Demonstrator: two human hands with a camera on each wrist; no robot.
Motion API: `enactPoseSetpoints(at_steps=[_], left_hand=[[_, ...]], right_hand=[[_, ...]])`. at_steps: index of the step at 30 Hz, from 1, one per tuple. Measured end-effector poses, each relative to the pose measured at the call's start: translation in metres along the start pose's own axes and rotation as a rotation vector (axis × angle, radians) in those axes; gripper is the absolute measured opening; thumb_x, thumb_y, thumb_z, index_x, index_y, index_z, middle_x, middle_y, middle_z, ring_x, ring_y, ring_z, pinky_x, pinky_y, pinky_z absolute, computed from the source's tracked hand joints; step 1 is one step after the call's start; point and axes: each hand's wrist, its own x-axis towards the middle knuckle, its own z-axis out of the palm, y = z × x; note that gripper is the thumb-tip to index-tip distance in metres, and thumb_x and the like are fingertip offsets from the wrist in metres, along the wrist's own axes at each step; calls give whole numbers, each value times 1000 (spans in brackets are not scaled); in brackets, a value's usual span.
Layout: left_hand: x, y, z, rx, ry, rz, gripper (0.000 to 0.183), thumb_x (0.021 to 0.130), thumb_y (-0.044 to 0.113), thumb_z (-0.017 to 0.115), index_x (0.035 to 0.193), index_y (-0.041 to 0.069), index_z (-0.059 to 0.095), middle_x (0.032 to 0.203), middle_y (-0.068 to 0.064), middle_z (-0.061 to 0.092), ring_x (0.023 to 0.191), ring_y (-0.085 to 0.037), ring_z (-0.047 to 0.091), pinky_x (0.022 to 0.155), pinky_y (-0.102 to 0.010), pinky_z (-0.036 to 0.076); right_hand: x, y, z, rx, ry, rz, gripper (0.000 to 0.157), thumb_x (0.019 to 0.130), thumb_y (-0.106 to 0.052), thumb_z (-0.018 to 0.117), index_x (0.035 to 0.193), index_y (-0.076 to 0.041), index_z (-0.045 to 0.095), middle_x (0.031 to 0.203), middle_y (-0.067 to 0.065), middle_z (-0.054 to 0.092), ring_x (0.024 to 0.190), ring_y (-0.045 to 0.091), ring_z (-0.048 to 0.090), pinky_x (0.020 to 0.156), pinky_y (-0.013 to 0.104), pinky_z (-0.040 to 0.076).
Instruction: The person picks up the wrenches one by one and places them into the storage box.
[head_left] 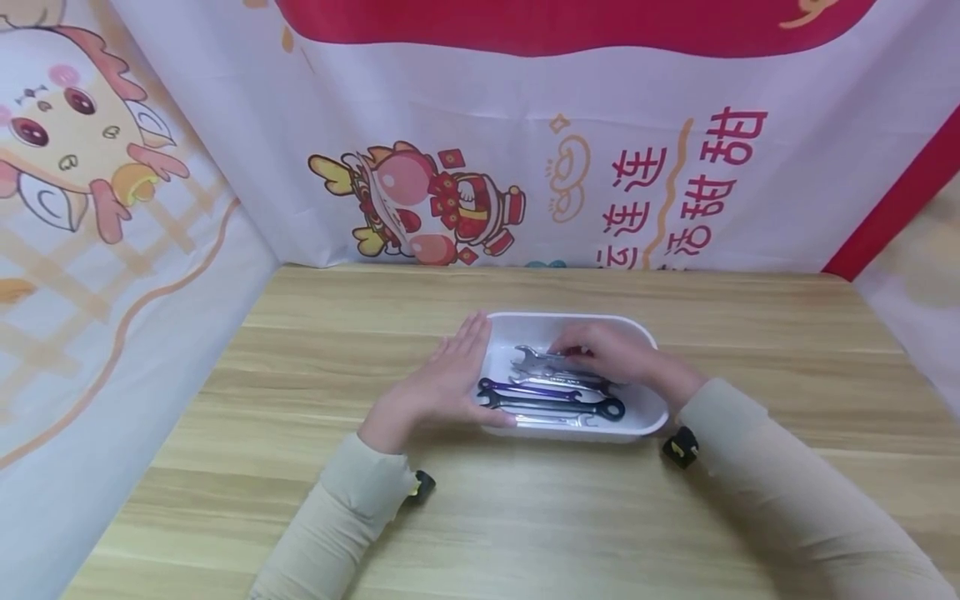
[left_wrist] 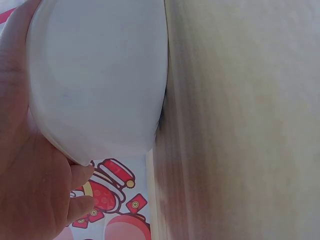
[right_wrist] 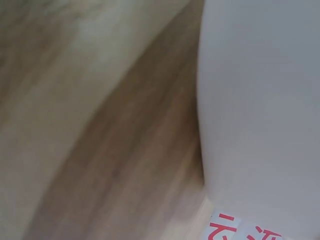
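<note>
A white oblong tray [head_left: 651, 423] sits on the table with several wrenches lying side by side in it. My left hand [head_left: 450, 383] rests against its left end, fingers straight along the rim and thumb over the front edge. The left wrist view shows this hand [left_wrist: 32, 150] beside the tray's outer wall [left_wrist: 100, 75]. Inside the tray, my right hand [head_left: 611, 354] pinches a silver wrench [head_left: 534, 358] at the back of the row, its fingers covering the right part. In front lie another silver wrench, a purple wrench [head_left: 528, 390] and a black wrench [head_left: 551, 405]. The right wrist view has only the tray wall [right_wrist: 260, 110], no hand.
The wood-grain table [head_left: 525, 517] extends around the tray on all sides. Behind it hangs a printed white and red cloth [head_left: 465, 92], with another patterned cloth [head_left: 97, 275] at the left. Small black devices [head_left: 680, 447] sit at both wrists.
</note>
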Motion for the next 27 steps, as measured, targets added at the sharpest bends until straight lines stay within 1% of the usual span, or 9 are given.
enactPoseSetpoints(at_steps=[5,8,12,16,21,25,27], left_hand=[[-1,-1,0,2,0,-3,140,66,88,62,159,11,-9,167,-1,-17,156,-21,-11,126,-49,6],[0,-1,0,3,-2,-3,140,65,88,62,159,11,-9,167,0,-18,156,-21,-11,126,-50,6],[1,-1,1,0,-4,0,141,64,90,60,159,13,-10,166,1,-18,156,-20,-11,126,-49,6],[2,-1,2,4,-5,0,142,63,92,58,159,13,-10,166,1,-19,156,-19,-12,126,-47,5],[2,-1,2,2,-6,1,142,63,92,58,159,13,-10,167,-1,-16,156,-18,-12,126,-47,5],[1,-1,3,-12,8,1,142,64,90,60,160,12,-8,168,-3,-15,156,-19,-11,126,-48,6],[1,0,3,-13,9,-1,142,64,90,61,160,12,-8,168,-3,-14,156,-19,-11,126,-48,6]], right_hand=[[1,2,3,-13,20,-21,27,92,-9,68,117,-17,72,111,-3,72,106,14,66,98,37,54],[1,3,4,0,19,-26,27,92,-9,68,117,-16,72,111,-2,72,106,14,66,98,37,55],[0,2,5,2,13,-15,27,91,-9,68,118,-15,72,110,-2,72,104,13,66,96,35,55],[-2,-1,6,-39,14,-7,27,91,-9,69,117,-14,72,109,-1,71,103,14,66,94,35,56],[-4,-3,7,-102,9,-7,26,91,-11,70,117,-14,72,106,-1,70,100,13,65,92,34,57],[-4,-5,7,-114,8,-1,25,91,-12,71,116,-15,73,105,-2,69,99,12,65,90,33,57],[-4,-5,7,-117,-4,16,25,91,-13,71,116,-17,73,105,-3,69,99,11,64,90,32,57]])
